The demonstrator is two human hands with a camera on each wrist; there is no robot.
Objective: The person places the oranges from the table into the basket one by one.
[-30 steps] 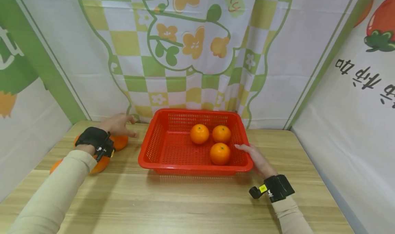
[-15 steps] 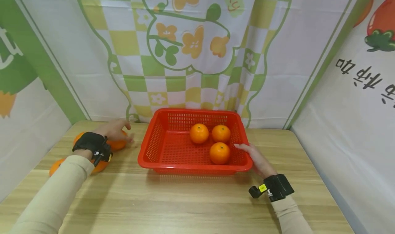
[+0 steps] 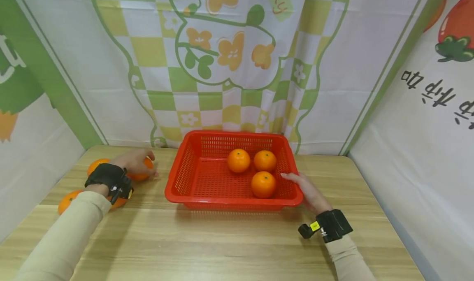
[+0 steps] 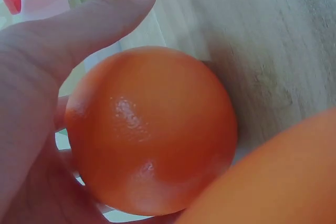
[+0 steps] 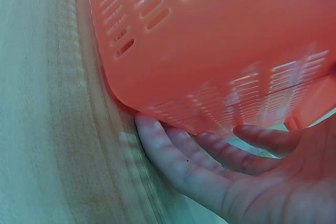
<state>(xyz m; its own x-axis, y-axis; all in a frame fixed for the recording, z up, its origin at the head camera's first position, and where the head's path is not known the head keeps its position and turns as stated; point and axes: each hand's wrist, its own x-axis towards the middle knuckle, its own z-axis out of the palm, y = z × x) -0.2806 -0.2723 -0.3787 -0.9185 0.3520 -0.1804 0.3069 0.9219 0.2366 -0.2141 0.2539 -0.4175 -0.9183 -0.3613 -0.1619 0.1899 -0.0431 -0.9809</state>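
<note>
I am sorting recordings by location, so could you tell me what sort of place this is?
Probably a screened-off recording booth: printed hangings line three sides of a wood-grain table, and black wrist straps carry small devices.

My left sleeve (image 3: 64,235), plain cream | left wristband (image 3: 101,177), black, wide — black camera mount (image 3: 126,184), small silvery fitting (image 3: 117,188) | my right sleeve (image 3: 349,258), same cream, lightly creased | right wristband (image 3: 336,225), black — stubby black camera (image 3: 305,231), yellow label (image 3: 314,226)

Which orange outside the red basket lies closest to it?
The orange partly covered by the left hand in the head view; the other three oranges outside the red basket lie farther left.
</note>
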